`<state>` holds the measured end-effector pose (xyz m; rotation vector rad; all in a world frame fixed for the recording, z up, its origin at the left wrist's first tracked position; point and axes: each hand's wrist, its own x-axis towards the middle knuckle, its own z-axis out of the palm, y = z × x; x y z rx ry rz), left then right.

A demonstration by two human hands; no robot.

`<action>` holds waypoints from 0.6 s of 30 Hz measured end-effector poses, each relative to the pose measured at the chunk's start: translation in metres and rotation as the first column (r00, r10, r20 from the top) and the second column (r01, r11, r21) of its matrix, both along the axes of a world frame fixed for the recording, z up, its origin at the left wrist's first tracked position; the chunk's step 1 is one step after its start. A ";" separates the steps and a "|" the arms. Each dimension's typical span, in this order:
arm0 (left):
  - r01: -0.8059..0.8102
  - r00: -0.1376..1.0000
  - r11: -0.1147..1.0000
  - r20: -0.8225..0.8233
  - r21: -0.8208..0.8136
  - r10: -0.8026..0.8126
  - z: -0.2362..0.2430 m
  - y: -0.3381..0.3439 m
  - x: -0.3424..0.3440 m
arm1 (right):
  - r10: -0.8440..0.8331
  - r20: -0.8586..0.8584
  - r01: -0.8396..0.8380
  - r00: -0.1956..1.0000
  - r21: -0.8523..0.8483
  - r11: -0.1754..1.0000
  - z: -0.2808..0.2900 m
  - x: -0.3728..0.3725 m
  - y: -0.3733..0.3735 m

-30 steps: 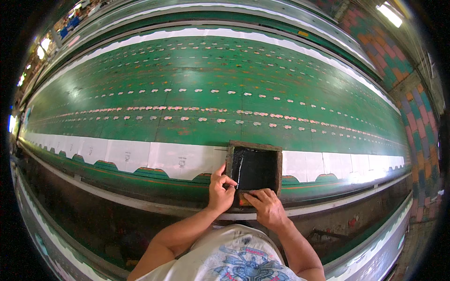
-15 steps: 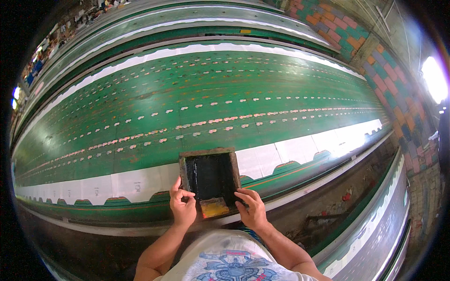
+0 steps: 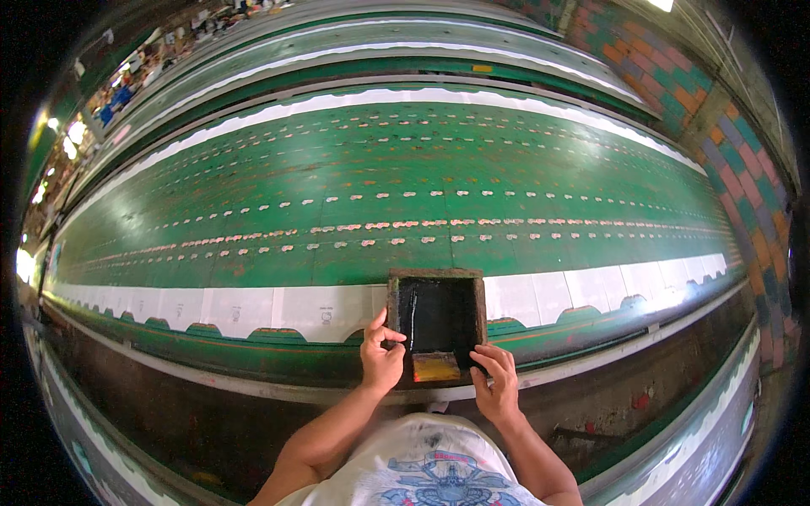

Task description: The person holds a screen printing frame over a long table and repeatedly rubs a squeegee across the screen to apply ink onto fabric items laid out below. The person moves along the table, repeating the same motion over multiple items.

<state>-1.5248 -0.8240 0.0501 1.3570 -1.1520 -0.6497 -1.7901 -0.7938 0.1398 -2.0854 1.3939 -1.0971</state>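
A small screen-printing frame [image 3: 478, 295] with wooden sides and a dark mesh lies over a row of white cut pieces [image 3: 228, 305] along the near edge of the long green table. Inside its near end rests a squeegee [image 3: 436, 368] with a yellow and orange stained face. My left hand [image 3: 384, 358] grips the frame's left side, index finger stretched along it and the other fingers curled. On the near right corner, my right hand [image 3: 496, 379] is closed with its fingertips over the rim. Whether either hand touches the squeegee is hard to make out.
Rows of small stickers or tabs [image 3: 409, 224] dot the green table [image 3: 337, 169]. More white pieces line its far edge [image 3: 405, 95]. Parallel tables lie beyond and behind me. A pale rail [image 3: 211, 381] runs along the near side, and a coloured brick wall [image 3: 742, 177] stands right.
The whole view has turned slightly left, so the frame and both hands appear farther right in the picture. My hold on the frame looks the same, and the squeegee stays at its near end.
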 end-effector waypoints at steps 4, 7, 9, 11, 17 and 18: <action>0.024 0.998 0.995 -0.061 0.096 -0.018 -0.002 -0.003 -0.008 | 0.173 -0.046 -0.174 0.984 -0.020 0.985 0.012 -0.007 -0.008; 0.032 0.995 0.992 -0.101 0.122 -0.019 -0.007 -0.003 -0.009 | 0.317 -0.177 -0.327 0.932 -0.026 0.945 0.022 0.002 -0.016; 0.023 0.998 0.994 -0.065 0.109 -0.016 -0.006 -0.003 -0.009 | 0.368 -0.243 -0.378 0.897 0.005 0.926 0.031 0.011 -0.018; 0.012 1.000 0.996 -0.011 0.093 -0.011 -0.002 -0.004 -0.013 | 0.403 -0.310 -0.414 0.861 0.032 0.910 0.036 0.016 -0.023; 0.016 0.999 0.995 -0.052 0.101 -0.011 -0.001 -0.004 -0.013 | 0.513 -0.451 -0.497 0.730 0.165 0.852 0.045 0.017 -0.048; 0.028 0.997 0.994 -0.070 0.107 -0.021 0.001 -0.004 -0.013 | 0.522 -0.443 -0.508 0.729 0.162 0.846 0.045 0.016 -0.054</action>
